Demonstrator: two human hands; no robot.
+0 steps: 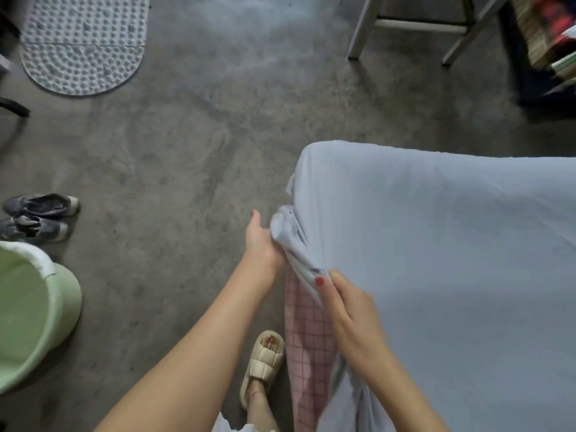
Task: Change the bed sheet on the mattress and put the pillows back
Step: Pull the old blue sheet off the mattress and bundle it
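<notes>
A pale blue bed sheet covers the top of the mattress, whose corner lies at the right of the view. At the near side edge the sheet is bunched into a fold. My left hand grips that bunched fold from the floor side. My right hand pinches the sheet's edge a little nearer to me, thumb on top. Below the fold, a pink checked cover shows on the mattress side. No pillows are in view.
Concrete floor stretches to the left of the bed. A green bin stands at the left edge, with a pair of dark shoes behind it. A bumpy grey mat lies top left; metal chair legs and a cluttered shelf stand top right. My sandalled foot is beside the mattress.
</notes>
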